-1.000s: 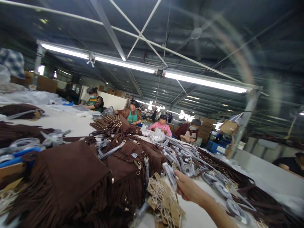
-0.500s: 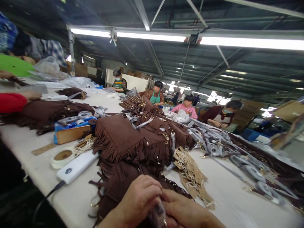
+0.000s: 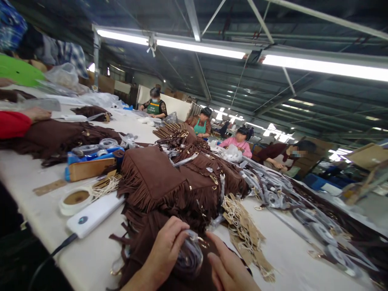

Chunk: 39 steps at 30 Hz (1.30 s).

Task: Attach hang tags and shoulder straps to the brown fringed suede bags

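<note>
A coiled strap in clear plastic wrap (image 3: 190, 258) is between my hands, over a dark brown fringed bag (image 3: 145, 230) at the table's near edge. My left hand (image 3: 166, 246) is closed round the coil's left side, fingers curled over its top. My right hand (image 3: 228, 262) is just right of the coil, fingers spread and apart from it. Gold-coloured metal hardware shows at the coil's upper right. Beyond my hands lies a pile of brown fringed bags (image 3: 154, 171). My left thumb is partly hidden.
Left of the bags are a white corded device (image 3: 95, 214), a tape roll (image 3: 75, 199) and a phone-like tan case (image 3: 92, 169). Tags with strings (image 3: 245, 234) and wrapped straps (image 3: 321, 230) lie right. A co-worker's red sleeve (image 3: 14, 124) reaches in left; several people sit beyond.
My hands have parted: the right hand has come off the coil and opened, while the left still grips it. The wrapped coil now shows more fully. The view has tilted slightly.
</note>
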{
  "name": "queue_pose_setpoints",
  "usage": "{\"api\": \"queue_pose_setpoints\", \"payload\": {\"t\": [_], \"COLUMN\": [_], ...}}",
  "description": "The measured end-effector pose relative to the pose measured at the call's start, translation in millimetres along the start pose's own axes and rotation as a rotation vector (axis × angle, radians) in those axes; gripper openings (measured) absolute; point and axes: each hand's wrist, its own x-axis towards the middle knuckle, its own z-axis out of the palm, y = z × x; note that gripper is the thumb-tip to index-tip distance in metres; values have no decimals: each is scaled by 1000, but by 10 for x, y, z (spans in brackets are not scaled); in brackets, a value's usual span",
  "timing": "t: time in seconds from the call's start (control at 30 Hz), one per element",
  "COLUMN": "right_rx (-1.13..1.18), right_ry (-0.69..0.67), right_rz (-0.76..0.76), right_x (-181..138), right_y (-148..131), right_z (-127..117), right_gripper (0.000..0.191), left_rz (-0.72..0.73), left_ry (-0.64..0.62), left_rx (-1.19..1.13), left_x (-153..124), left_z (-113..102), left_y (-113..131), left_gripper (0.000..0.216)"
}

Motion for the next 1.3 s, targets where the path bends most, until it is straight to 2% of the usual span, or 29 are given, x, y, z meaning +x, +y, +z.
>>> {"api": "queue_pose_setpoints", "payload": {"t": [0.07,0.17,0.2,0.3,0.37,0.47,0.6,0.73,0.83,0.93,1.03,1.1,1.13,1.23,1.3], "right_rx": [-289,-649,-723,-832,-854,-903,-943,-935,-955,-959,-937,-926,-925,-940,-941], "right_ry": [102,283,330,390,406,410,328,317,315,300,311,337,344,316,287], "right_rz": [-149,-300,-341,-478,-541,-541,-453,-348,-300,-322,-396,-438,-452,-450,-415], "right_x": [78,171,180,151,117,89,87,102,128,156,179,193,199,215,231], "right_y": [40,-15,-69,-299,-436,-493,-365,-324,-380,-459,-559,-623,-646,-660,-629], "right_z": [98,98,61,-103,-212,-331,-391,-375,-359,-375,-430,-469,-483,-496,-482], "right_gripper": [32,29,26,20,21,22,21,24,24,25,26,25,25,25,25], "left_rz": [-14,-24,-15,46,106,179,178,129,78,37,71,87,83,90,84], "left_ry": [-21,-66,-79,-173,-250,-301,-333,-323,-320,-307,-271,-259,-259,-266,-267], "left_rx": [-9,24,42,129,246,386,333,275,240,237,151,118,136,252,284], "left_x": [-12,17,45,165,229,240,167,148,151,159,204,257,283,322,306], "left_z": [-21,-79,-91,-64,1,85,73,10,-44,-100,-105,-65,-35,53,90], "left_y": [53,237,318,533,590,521,340,260,294,435,628,701,702,569,424], "left_gripper": [23,15,13,23,16,27,38,32,28,23,31,24,17,31,30]}}
